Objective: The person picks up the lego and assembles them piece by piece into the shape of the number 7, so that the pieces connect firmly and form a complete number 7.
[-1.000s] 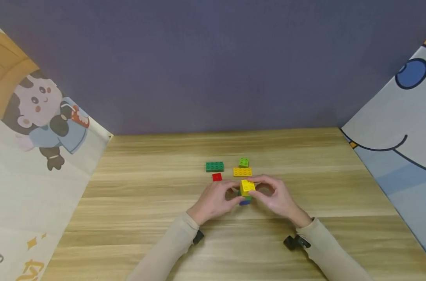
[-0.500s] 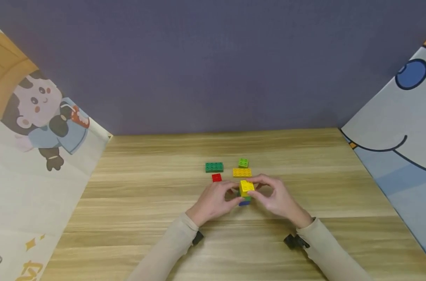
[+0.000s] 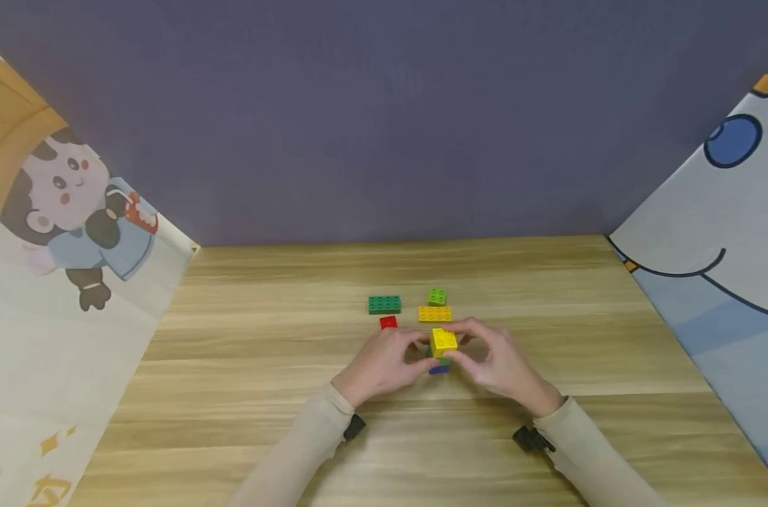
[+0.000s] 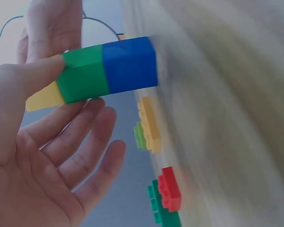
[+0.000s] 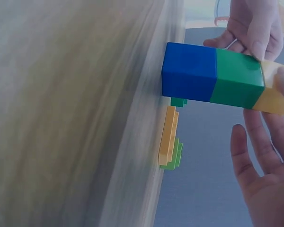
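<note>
Between my hands stands an upright stack of toy building bricks: a yellow brick (image 3: 443, 341) on top, a green brick (image 4: 84, 73) in the middle and a blue brick (image 5: 188, 71) at the bottom. My left hand (image 3: 386, 362) pinches the green brick close to its seam with the yellow one, its other fingers spread loosely. From the other side, my right hand (image 3: 504, 366) pinches the yellow brick between thumb and fingers. The blue brick's lower end is at or just above the table; whether it touches I cannot tell.
Behind the hands on the wooden table (image 3: 263, 338) lie a long dark green brick (image 3: 384, 305), a red brick (image 3: 388, 322), a long yellow-orange brick (image 3: 434, 314) and a small lime green brick (image 3: 437, 296). A dark wall (image 3: 396, 141) borders the table's far edge.
The head view has shifted slightly. My right thumb sits a little lower on the yellow brick, showing more of its top. Both hands keep their hold, and the loose bricks have stayed put.
</note>
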Action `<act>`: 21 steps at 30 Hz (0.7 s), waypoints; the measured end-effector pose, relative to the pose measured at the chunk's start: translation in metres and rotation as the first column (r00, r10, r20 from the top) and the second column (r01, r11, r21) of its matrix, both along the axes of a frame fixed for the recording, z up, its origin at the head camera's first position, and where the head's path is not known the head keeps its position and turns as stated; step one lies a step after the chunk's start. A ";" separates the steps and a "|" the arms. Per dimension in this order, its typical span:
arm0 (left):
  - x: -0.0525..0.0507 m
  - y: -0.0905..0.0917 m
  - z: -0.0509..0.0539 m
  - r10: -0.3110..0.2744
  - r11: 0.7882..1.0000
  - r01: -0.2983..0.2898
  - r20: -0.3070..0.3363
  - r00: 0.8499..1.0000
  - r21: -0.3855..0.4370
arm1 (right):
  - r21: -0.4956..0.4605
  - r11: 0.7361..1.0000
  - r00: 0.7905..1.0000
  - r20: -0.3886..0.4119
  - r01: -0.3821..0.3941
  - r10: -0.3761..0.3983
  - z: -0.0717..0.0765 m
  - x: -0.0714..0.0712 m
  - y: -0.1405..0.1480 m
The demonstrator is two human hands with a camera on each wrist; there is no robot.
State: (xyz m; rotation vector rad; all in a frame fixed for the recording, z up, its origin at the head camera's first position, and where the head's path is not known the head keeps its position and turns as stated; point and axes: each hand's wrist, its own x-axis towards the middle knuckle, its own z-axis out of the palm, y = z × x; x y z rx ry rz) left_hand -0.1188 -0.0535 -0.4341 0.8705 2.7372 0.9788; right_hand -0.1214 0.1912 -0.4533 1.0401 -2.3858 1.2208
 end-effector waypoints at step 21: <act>0.003 -0.006 0.011 0.025 0.968 -0.030 0.026 0.999 0.248 | -0.048 0.999 0.999 0.045 -0.005 0.008 -0.003 -0.003 -0.001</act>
